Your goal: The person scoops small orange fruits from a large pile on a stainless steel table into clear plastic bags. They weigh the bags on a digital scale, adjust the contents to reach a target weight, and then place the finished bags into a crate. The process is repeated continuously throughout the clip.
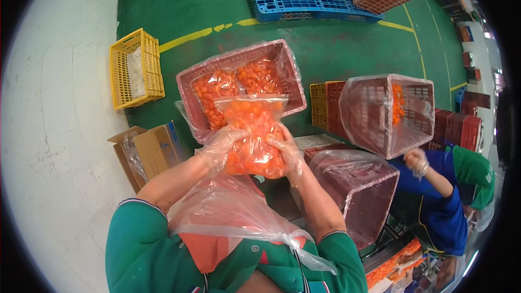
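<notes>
— Green shirt [144, 252] nearest us, plastic apron [220, 206] over it. Where do we see the bag [252, 149]?
— We see it just beyond, full of orange pieces [247, 113], our left hand [222, 145] and right hand [287, 149] clamped on its sides, at the near edge of the pink crate [290, 73] holding two more bags [259, 76].

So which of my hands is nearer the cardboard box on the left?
Left. Your left hand is to the right of the cardboard box, on the bag's left side; your right hand is farther right, on its other side.
</notes>
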Demonstrator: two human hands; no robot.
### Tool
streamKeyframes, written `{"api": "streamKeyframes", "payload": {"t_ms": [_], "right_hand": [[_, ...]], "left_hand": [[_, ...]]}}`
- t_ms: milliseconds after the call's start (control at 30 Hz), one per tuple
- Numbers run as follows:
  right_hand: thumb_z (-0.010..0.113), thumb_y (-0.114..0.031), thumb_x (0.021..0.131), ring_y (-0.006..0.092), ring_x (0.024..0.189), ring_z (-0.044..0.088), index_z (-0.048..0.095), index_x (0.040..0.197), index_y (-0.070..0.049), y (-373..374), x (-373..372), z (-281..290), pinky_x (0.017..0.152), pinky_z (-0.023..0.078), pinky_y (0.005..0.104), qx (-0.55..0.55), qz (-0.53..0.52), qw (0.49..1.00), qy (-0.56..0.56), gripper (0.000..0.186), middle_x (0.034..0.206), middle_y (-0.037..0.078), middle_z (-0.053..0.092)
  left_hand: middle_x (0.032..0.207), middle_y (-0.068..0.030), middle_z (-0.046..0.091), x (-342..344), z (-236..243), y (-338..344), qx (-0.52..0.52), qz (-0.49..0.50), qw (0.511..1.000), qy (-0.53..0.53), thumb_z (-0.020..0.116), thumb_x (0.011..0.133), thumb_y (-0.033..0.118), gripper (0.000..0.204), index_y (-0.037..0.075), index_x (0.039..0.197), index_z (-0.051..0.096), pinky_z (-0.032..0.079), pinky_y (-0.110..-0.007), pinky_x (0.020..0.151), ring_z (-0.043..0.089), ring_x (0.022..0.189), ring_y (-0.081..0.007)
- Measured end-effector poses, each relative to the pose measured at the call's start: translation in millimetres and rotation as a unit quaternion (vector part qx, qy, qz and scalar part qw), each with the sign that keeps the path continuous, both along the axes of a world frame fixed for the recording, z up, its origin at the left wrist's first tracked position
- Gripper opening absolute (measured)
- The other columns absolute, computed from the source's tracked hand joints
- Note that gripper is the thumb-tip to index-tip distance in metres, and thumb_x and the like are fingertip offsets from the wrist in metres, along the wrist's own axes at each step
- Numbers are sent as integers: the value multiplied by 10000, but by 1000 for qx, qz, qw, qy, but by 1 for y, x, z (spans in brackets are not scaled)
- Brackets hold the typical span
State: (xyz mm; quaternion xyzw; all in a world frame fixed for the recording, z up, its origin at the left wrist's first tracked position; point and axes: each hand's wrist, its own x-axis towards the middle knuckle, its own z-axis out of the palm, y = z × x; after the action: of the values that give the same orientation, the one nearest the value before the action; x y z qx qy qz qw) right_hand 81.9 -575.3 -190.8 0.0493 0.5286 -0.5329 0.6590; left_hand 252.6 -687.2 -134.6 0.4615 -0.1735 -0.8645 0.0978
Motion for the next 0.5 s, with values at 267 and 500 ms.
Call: {"api": "streamKeyframes", "payload": {"t_ms": [267,500], "right_hand": [[630,12,860,285,1011,636,392,1361,-40,-93,-15,-29,814,578,447,66,68,991,-91,558,1180,168,570],[682,16,819,229,960,644,418,1395,-110,-147,-85,-97,718,576,356,8,188,975,121,646,1175,149,575]], "left_hand": [[1169,-157,604,1,-67,-44,101,76,992,-4,603,913,175,430,8,1287,471,553,-419,896,648,1019,-276],[1243,-148,574,-58,-132,-77,44,121,990,56,617,911,205,510,1,1337,426,512,-410,952,596,1121,-269]]}}
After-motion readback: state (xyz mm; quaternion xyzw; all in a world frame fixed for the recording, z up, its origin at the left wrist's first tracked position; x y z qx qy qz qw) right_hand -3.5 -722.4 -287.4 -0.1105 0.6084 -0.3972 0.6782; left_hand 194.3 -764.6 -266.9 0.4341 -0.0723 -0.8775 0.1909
